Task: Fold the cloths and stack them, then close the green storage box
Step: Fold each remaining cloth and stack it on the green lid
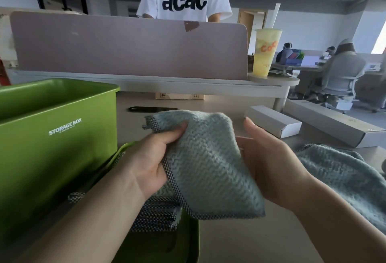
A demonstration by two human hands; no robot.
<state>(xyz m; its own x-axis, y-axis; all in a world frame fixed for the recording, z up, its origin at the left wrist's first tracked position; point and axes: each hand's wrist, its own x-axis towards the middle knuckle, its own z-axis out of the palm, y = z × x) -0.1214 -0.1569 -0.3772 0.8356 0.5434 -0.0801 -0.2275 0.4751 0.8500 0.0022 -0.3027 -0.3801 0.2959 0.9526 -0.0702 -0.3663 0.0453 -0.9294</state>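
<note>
While left hand (150, 158) pinches blue cloth (208, 171) between thumb and fingers, right hand (269, 162) backs it, fingers straight.

A blue-grey cloth (208, 164) with black-and-white checkered trim is held up, partly folded, above the near middle of the counter (240, 246). A second cloth (344, 173) of the same kind lies rumpled at the right edge. Folded cloths (158, 216) sit stacked on the green lid (167, 248) at the near edge, just beside the open green storage box (52, 141) on the left.
</note>
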